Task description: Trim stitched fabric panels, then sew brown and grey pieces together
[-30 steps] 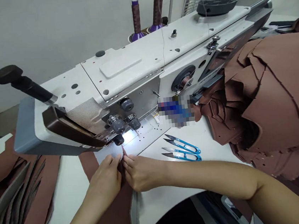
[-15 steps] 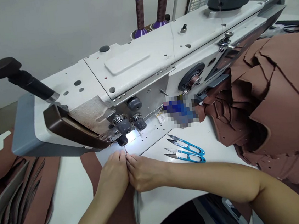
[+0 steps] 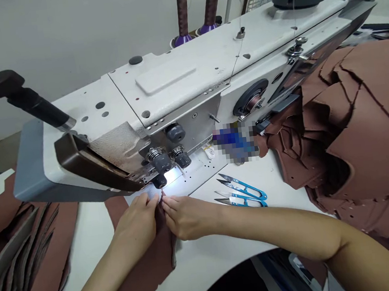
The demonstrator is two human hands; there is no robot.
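Observation:
My left hand (image 3: 137, 228) and my right hand (image 3: 184, 218) meet fingertip to fingertip just in front of the needle area of a white industrial sewing machine (image 3: 181, 86). Both pinch the top edge of a brown leather piece (image 3: 148, 270) that runs from the needle back toward me across the white table (image 3: 210, 259). The lit spot under the machine head shows the piece's pale underside. The needle itself is hidden behind the tension knobs.
Two blue thread snips (image 3: 243, 193) lie right of my right hand. A tall heap of brown cut pieces (image 3: 356, 133) fills the right side. More brown and grey pieces (image 3: 22, 261) are stacked at the left. Two brown thread cones (image 3: 197, 8) and a fan stand behind the machine.
Both hands stay pinched on the brown piece at the needle; they have shifted slightly, and the piece now lies angled further left across the table. The camera view has drifted a little.

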